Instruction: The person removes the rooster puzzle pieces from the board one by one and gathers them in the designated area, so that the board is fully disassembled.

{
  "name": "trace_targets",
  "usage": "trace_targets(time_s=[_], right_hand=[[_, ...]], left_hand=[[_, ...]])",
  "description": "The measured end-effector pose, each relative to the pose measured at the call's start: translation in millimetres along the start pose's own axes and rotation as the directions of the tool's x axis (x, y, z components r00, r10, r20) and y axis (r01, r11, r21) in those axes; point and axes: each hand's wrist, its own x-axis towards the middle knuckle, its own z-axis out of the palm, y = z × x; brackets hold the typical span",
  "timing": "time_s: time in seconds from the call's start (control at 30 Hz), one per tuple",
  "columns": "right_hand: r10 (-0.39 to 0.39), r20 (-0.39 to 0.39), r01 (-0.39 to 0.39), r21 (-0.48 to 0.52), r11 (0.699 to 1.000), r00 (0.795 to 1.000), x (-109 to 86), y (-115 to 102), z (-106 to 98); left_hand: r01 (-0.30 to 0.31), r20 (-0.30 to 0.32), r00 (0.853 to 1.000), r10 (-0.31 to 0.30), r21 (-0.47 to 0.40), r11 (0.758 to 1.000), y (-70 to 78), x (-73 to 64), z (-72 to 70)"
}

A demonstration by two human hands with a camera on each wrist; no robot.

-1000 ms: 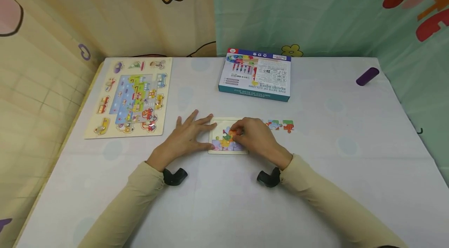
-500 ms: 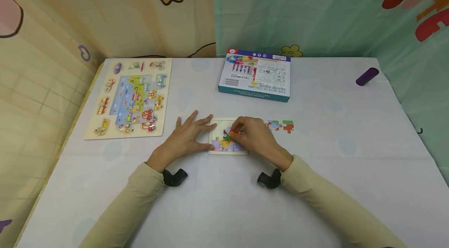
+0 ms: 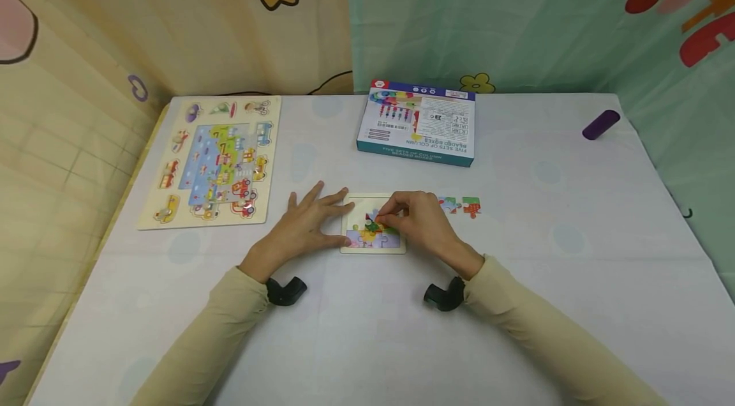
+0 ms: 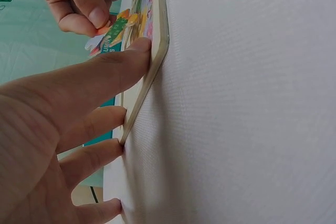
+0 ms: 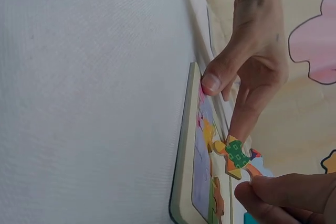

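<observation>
A small wooden jigsaw tray (image 3: pixel 350 251) lies flat on the table, its front rows filled with printed pieces. My left hand (image 3: pixel 310 221) has its fingers spread along the tray's left side. The left thumb (image 4: pixel 139 45) rests on the rim in the left wrist view. Between thumb and forefinger, my right hand (image 3: pixel 422 221) pinches a jigsaw piece (image 5: pixel 237 152) printed green, yellow and orange. That piece is tilted up over the tray, its outer end covered by the fingertips. Beyond the right hand lie a blue-and-green puzzle piece (image 3: pixel 449 205) and a green-and-red puzzle piece (image 3: pixel 471 206).
A larger picture-puzzle board (image 3: pixel 209 163) lies at the left of the white table (image 3: pixel 356 329). Behind the tray is a flat bead-set box (image 3: pixel 416 123). A dark purple cylinder (image 3: pixel 601 125) lies at the far right, and printed curtains (image 3: pixel 488 23) hang behind.
My right hand has shifted a little to the right and turned slightly, still pinching the piece over the tray. More of the tray's front right shows. The left hand stays in place.
</observation>
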Motion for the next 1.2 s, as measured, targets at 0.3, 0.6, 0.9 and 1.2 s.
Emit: trace_targets(time_s=[0.3, 0.6, 0.9, 1.2], right_hand=[[0.105, -0.001, -0.105, 0.065, 0.992, 0.994, -6.6, 9, -16], [0.222, -0.025, -0.220, 0.066, 0.973, 0.975, -25.2, 29, -41], [0.287, -0.050, -0.285, 0.045, 0.958, 0.957, -43.5, 45, -62], [0.341, -0.064, -0.341, 0.014, 0.940, 0.938, -52.8, 57, -79]], left_hand=[[-0.007, 0.001, 1.000, 0.007, -0.004, 1.000, -0.6, 0.0, 0.6], [-0.003, 0.002, 1.000, 0.003, -0.020, 1.000, -0.5, 1.0, 0.6], [-0.009, 0.001, 1.000, 0.009, -0.019, 1.000, -0.1, 0.7, -0.7], [-0.012, 0.001, 1.000, 0.012, -0.011, 1.000, -0.6, -0.6, -0.1]])
